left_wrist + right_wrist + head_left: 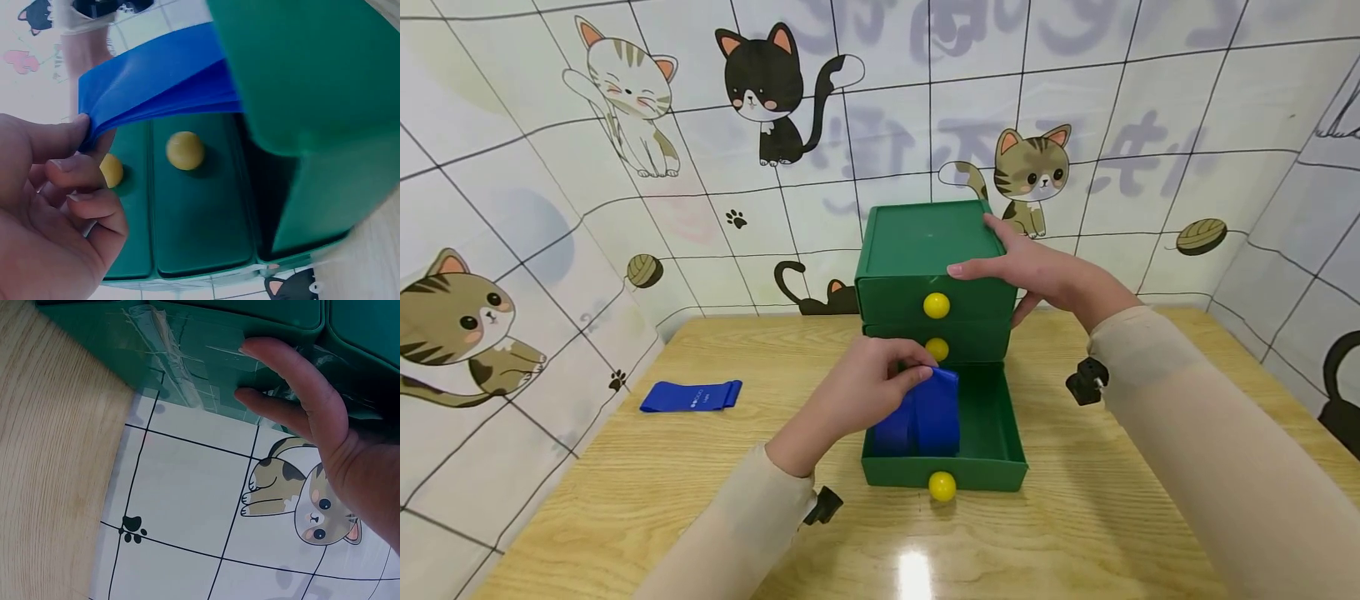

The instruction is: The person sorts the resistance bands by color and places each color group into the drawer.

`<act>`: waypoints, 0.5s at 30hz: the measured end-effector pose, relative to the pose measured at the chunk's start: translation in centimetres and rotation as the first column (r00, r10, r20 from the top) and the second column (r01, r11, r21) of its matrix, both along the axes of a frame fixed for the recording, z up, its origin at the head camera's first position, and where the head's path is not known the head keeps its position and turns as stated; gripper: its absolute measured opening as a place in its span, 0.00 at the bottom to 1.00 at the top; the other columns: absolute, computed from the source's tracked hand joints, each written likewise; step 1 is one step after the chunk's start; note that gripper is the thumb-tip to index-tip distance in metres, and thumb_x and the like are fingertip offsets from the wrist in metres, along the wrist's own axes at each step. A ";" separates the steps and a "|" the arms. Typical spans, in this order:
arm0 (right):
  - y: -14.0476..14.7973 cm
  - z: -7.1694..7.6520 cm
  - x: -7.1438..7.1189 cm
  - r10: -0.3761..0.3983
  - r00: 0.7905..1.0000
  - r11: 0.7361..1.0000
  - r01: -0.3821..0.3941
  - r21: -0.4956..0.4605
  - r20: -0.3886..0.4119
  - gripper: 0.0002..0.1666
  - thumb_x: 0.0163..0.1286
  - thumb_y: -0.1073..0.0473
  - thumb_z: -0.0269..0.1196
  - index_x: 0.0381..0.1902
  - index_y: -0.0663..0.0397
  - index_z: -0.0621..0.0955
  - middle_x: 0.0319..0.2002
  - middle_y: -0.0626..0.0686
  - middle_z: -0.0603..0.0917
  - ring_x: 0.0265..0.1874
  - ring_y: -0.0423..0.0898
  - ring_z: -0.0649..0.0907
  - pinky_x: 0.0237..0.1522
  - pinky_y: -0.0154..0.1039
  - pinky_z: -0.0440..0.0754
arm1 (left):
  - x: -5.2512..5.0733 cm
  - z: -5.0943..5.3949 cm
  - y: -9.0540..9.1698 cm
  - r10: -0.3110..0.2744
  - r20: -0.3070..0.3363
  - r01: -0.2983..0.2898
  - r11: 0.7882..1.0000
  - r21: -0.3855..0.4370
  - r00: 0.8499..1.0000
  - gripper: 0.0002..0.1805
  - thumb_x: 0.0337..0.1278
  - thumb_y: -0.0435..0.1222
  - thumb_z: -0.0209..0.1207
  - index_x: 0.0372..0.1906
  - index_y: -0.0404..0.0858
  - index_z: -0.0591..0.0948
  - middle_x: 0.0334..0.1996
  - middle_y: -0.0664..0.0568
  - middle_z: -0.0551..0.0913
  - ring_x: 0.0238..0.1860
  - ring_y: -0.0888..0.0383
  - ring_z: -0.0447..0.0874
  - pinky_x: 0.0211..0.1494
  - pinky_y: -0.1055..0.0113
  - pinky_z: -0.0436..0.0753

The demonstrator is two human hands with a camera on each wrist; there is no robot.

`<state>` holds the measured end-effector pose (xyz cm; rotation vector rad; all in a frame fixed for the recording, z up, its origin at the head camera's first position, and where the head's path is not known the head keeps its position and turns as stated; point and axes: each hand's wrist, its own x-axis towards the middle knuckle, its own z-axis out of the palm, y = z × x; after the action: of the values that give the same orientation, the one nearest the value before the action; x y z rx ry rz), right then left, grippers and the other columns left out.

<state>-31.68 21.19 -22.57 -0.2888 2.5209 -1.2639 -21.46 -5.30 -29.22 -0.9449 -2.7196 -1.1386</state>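
My left hand [868,385] pinches the upper edge of a blue resistance band [938,421] between thumb and fingers. The band hangs in the left part of a pulled-out bottom drawer [895,473] with a yellow ball knob [942,486]. In the left wrist view the band [156,72] stretches from the fingertips to behind the drawer's green wall [300,75], which hides its far end. On the upper right edge of the green drawer unit [925,237] rests my right hand [1037,268], fingers spread over top and side; the right wrist view shows two fingers against the taped side [206,369].
Another blue resistance band [691,397] lies flat on the wooden table [760,500] at the left. Two closed drawers with yellow knobs [936,306] sit above the pulled-out one. A cat-printed wall covering [895,150] stands close behind the unit.
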 end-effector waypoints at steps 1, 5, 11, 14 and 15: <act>0.0 0.0 0.0 0.000 1.000 1.000 0.000 -0.002 0.001 0.74 0.68 0.26 0.67 0.85 0.27 0.26 0.88 0.59 0.36 0.81 0.71 0.62 0.41 0.58 0.92 | 0.2 0.2 0.0 0.001 -0.001 -0.001 1.000 -0.006 1.000 0.07 0.74 0.34 0.64 0.47 0.42 0.91 0.39 0.55 0.91 0.31 0.59 0.78 0.35 0.71 0.79; 0.0 0.0 0.0 -0.004 1.000 1.000 0.004 -0.002 0.000 0.74 0.68 0.26 0.67 0.85 0.26 0.26 0.88 0.59 0.36 0.81 0.71 0.61 0.41 0.58 0.92 | -0.3 -0.1 0.2 0.016 0.033 -0.015 0.999 -0.040 0.999 0.07 0.75 0.35 0.64 0.47 0.42 0.91 0.39 0.54 0.90 0.33 0.59 0.79 0.38 0.70 0.80; 0.0 0.0 0.1 -0.001 1.000 1.000 0.001 -0.003 -0.003 0.73 0.68 0.26 0.67 0.85 0.25 0.26 0.88 0.60 0.35 0.80 0.72 0.62 0.41 0.58 0.92 | -2.2 -2.2 0.6 0.052 0.082 -0.047 0.997 -0.063 0.995 0.08 0.77 0.35 0.62 0.47 0.42 0.90 0.43 0.53 0.91 0.41 0.58 0.82 0.48 0.66 0.85; 0.0 0.0 0.2 -0.004 1.000 1.000 0.004 -0.009 -0.001 0.73 0.68 0.26 0.67 0.85 0.25 0.26 0.88 0.60 0.35 0.81 0.72 0.62 0.40 0.58 0.92 | -2.9 -2.9 0.8 0.062 0.056 -0.059 0.997 -0.059 0.997 0.08 0.77 0.36 0.62 0.47 0.42 0.90 0.45 0.52 0.91 0.42 0.57 0.84 0.51 0.64 0.86; 0.0 0.0 0.2 -0.006 1.000 1.000 0.006 -0.009 0.000 0.73 0.68 0.26 0.67 0.85 0.25 0.26 0.88 0.60 0.35 0.81 0.72 0.62 0.40 0.58 0.92 | -3.1 -3.1 0.9 0.065 0.046 -0.062 0.996 -0.058 0.997 0.08 0.77 0.36 0.62 0.47 0.42 0.90 0.46 0.52 0.91 0.43 0.57 0.84 0.52 0.63 0.86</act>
<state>-31.50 21.22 -22.55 -0.2836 2.5179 -1.2778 -24.56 -4.43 -32.35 -0.8414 -2.8122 -1.0928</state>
